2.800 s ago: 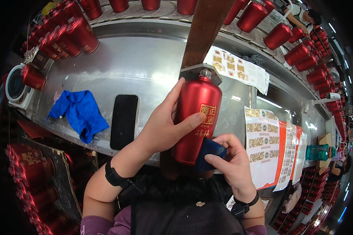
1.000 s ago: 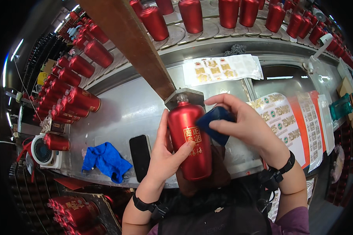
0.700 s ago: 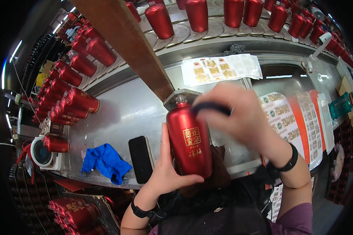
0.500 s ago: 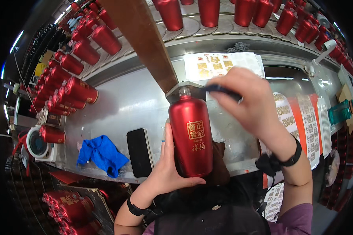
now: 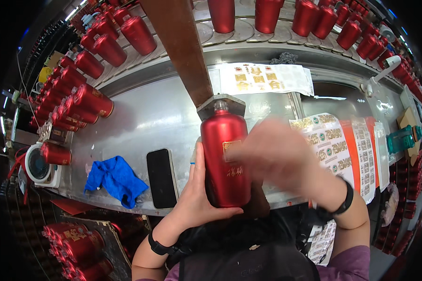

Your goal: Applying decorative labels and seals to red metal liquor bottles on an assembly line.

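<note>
A matte red bottle (image 5: 225, 159) with a gold label and a clear stopper stands upright in front of me over the steel bench (image 5: 140, 122). My left hand (image 5: 199, 201) grips its lower left side and base. My right hand (image 5: 276, 154) is blurred with motion against the bottle's right side, beside the label. Whether it holds anything is hidden by the blur. Each wrist wears a black band.
A wooden post (image 5: 183, 47) rises just behind the bottle. A black phone (image 5: 162, 178) and a blue cloth (image 5: 115, 180) lie on the left. Label sheets (image 5: 333, 145) cover the right. Rows of red bottles (image 5: 136, 33) line the conveyor, and more fill a crate (image 5: 75, 243) at lower left.
My right hand, which held a dark blue pad at the bottle's shoulder, has swept down the bottle's right side and is now blurred. The left hand keeps hold of the bottle.
</note>
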`<state>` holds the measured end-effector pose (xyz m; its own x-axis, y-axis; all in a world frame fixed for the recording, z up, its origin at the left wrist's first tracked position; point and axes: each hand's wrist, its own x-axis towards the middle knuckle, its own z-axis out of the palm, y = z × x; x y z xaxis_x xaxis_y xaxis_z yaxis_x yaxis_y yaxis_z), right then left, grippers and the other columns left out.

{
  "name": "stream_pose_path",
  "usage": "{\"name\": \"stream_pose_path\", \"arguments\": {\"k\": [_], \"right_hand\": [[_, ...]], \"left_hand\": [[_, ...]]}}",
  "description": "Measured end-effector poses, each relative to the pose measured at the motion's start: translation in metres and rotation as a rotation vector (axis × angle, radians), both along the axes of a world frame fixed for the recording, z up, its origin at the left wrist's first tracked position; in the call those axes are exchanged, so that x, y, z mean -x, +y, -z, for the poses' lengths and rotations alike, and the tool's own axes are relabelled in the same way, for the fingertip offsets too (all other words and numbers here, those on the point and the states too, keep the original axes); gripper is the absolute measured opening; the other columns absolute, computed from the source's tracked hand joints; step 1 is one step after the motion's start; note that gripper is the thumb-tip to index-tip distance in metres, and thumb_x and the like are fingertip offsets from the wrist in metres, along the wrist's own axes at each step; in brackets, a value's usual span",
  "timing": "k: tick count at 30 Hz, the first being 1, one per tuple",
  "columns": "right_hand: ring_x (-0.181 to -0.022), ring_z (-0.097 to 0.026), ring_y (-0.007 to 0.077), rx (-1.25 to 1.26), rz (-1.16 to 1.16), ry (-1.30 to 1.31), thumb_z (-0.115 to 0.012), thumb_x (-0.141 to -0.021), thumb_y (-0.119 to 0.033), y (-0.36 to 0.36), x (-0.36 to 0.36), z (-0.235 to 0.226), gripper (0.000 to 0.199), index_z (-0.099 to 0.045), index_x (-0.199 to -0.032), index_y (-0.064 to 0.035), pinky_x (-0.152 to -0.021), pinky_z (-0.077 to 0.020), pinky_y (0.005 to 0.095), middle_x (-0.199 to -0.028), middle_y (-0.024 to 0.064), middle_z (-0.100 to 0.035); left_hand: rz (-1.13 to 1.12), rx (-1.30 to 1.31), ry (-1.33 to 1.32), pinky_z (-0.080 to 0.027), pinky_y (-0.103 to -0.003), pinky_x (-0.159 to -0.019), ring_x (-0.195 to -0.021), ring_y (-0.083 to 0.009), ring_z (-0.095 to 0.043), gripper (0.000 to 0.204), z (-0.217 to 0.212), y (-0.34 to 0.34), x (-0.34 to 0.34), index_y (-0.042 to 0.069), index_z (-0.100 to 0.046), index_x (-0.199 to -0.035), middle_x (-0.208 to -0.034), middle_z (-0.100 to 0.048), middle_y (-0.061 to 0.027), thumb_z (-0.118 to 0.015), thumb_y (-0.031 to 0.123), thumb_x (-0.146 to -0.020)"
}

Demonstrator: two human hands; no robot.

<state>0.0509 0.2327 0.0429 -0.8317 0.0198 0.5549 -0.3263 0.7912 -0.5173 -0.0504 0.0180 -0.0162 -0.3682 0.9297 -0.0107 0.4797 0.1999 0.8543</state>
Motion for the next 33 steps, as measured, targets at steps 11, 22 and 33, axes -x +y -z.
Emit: {"name": "stream_pose_path", "arguments": {"k": [11, 22, 33], "right_hand": [[-0.076, -0.061, 0.0280, 0.199, 0.097, -0.051, -0.076, -0.075, -0.017, 0.023, 0.013, 0.007, 0.016, -0.071, -0.089, -0.0139, -0.070, -0.0518, 0.0387, -0.074, 0.0066, -0.057], [-0.084, -0.067, 0.0291, 0.042, 0.487, -0.307, -0.077, -0.081, -0.021, 0.074, -0.038, 0.009, 0.028, -0.072, -0.106, -0.0101, -0.076, -0.0537, 0.0348, -0.091, 0.0115, -0.070], [-0.072, -0.053, 0.0062, 0.619, 0.526, -0.609, -0.061, -0.099, -0.033, 0.213, -0.003, 0.061, 0.033, -0.073, -0.101, -0.0026, -0.067, -0.0458, 0.0248, -0.078, -0.0034, -0.061]], "left_hand": [[-0.039, 0.022, -0.004, -0.027, -0.044, -0.120, -0.149, -0.0351, -0.023, 0.155, -0.005, -0.002, -0.006, -0.003, 0.012, -0.155, -0.161, -0.013, -0.0267, -0.100, 0.031, -0.053], [-0.019, -0.240, 0.634, -0.037, -0.058, -0.106, -0.135, -0.0473, -0.036, 0.107, 0.003, 0.004, -0.020, 0.002, -0.036, -0.149, -0.141, -0.042, -0.0297, -0.090, 0.040, -0.065], [-0.108, -0.153, 0.366, -0.045, -0.045, -0.099, -0.120, -0.0458, -0.053, 0.129, 0.027, -0.021, -0.025, -0.012, -0.009, -0.152, -0.134, -0.048, -0.0301, -0.092, 0.035, -0.067]]}}
